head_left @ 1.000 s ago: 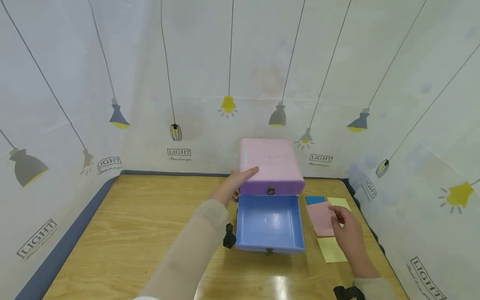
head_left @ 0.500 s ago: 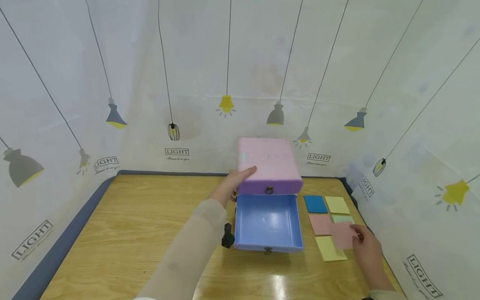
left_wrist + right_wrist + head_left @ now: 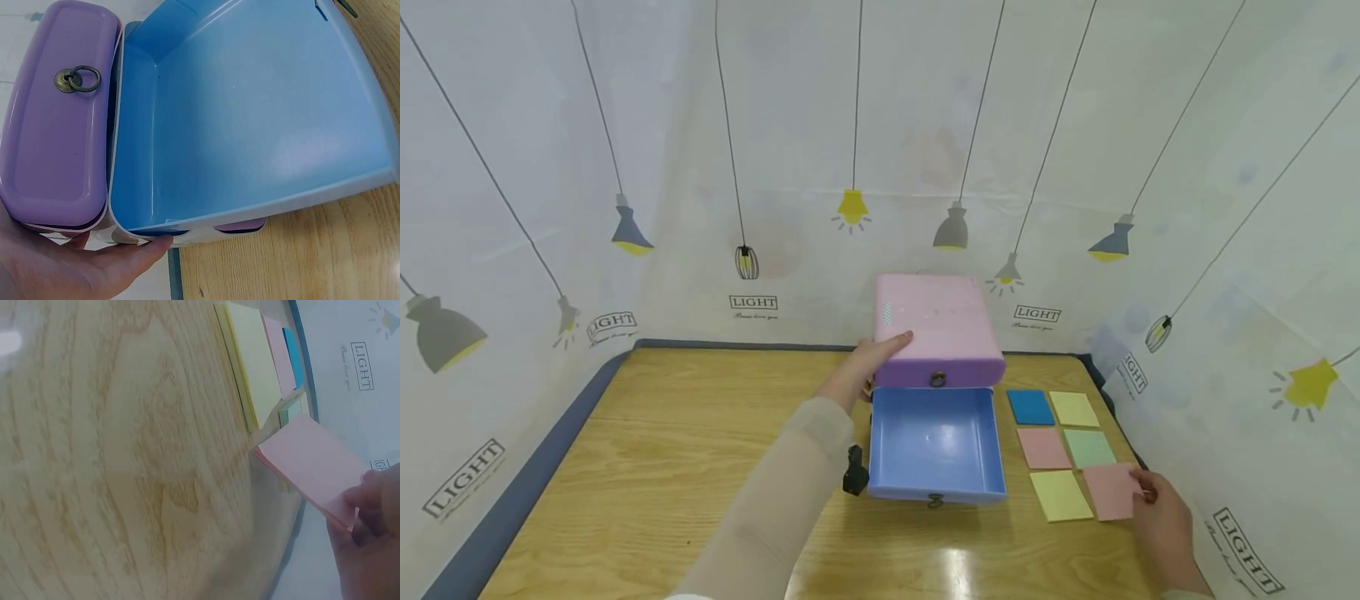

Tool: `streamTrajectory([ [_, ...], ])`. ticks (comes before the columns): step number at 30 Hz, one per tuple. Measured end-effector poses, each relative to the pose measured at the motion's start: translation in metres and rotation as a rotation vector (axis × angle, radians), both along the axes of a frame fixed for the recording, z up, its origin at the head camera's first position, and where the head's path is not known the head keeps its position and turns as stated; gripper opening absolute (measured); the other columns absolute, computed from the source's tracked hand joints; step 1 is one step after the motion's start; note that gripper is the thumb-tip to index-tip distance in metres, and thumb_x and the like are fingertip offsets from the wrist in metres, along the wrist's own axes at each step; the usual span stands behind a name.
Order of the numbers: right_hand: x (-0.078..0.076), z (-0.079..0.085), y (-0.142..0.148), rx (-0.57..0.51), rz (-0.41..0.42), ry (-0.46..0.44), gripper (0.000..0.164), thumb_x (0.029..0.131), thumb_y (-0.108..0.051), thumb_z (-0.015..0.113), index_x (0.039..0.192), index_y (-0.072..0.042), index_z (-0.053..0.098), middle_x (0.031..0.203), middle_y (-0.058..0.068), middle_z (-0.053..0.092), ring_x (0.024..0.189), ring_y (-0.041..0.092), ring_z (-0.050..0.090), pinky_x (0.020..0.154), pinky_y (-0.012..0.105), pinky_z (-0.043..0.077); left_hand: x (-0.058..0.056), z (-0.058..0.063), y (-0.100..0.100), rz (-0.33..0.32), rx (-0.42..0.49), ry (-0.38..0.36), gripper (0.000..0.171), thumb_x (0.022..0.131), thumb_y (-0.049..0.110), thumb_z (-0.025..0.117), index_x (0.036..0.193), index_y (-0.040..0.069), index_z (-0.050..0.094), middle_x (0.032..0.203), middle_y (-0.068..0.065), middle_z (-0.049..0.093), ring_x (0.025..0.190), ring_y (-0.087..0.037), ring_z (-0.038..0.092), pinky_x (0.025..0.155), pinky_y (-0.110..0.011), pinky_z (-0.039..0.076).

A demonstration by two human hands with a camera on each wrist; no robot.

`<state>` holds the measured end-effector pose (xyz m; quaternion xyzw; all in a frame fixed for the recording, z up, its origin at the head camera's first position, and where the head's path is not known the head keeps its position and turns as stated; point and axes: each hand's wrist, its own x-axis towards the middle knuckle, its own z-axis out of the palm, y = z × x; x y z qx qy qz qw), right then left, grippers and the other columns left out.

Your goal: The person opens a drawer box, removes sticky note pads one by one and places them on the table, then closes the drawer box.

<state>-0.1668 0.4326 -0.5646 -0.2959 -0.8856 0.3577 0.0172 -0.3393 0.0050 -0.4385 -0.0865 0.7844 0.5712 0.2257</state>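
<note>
A small drawer cabinet stands at the back of the table, with a pink top (image 3: 936, 317) and a purple upper drawer (image 3: 56, 125) that is closed. Its blue lower drawer (image 3: 936, 442) is pulled out, with nothing inside. My left hand (image 3: 861, 371) rests on the cabinet's left side, thumb flat on the top and the other fingers along the side wall. At the table's right, my right hand (image 3: 1161, 517) pinches a pink sticky note pad (image 3: 315, 469) by its right edge. In the right wrist view the pad is tilted, its near corner close over the wood.
Several sticky note pads lie in two columns right of the drawer: blue (image 3: 1031, 407), yellow (image 3: 1074, 409), pink (image 3: 1043, 448), green (image 3: 1089, 448) and another yellow (image 3: 1061, 496). A wall sheet (image 3: 805, 167) printed with lamps surrounds the wooden table (image 3: 700, 433).
My right hand has carried the pink pad toward me and to the right, from over the other pads to beside the front yellow one, uncovering the green pad. My left hand stays put.
</note>
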Motion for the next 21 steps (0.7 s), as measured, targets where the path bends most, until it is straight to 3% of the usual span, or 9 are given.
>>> streamTrajectory([
  [8, 0.0, -0.014, 0.006, 0.012, 0.004, -0.009, 0.042, 0.092, 0.007, 0.048, 0.134, 0.011, 0.043, 0.131, 0.033, 0.044, 0.118, 0.047, 0.043, 0.096, 0.058, 0.04, -0.001, -0.002, -0.001, 0.003, -0.011, 0.004, 0.115, 0.075, 0.075, 0.062, 0.153, 0.005, 0.015, 0.135, -0.028, 0.043, 0.119, -0.044, 0.047, 0.088, -0.061, 0.047],
  [15, -0.003, -0.03, 0.009, 0.084, 0.0, -0.041, 0.038, 0.089, 0.008, 0.052, 0.126, 0.015, 0.047, 0.123, 0.035, 0.049, 0.114, 0.049, 0.046, 0.092, 0.058, 0.043, -0.001, -0.001, -0.001, -0.014, -0.008, 0.002, 0.118, 0.075, 0.076, 0.061, 0.154, 0.005, 0.011, 0.137, -0.029, 0.041, 0.121, -0.043, 0.046, 0.087, -0.06, 0.047],
  [21, -0.012, -0.029, 0.004, 0.124, -0.036, -0.081, 0.037, 0.089, 0.009, 0.052, 0.126, 0.014, 0.047, 0.121, 0.034, 0.05, 0.111, 0.048, 0.048, 0.089, 0.054, 0.046, -0.002, 0.0, -0.001, -0.008, -0.008, -0.004, 0.118, 0.075, 0.076, 0.062, 0.154, 0.005, 0.011, 0.138, -0.029, 0.04, 0.121, -0.044, 0.046, 0.087, -0.06, 0.047],
])
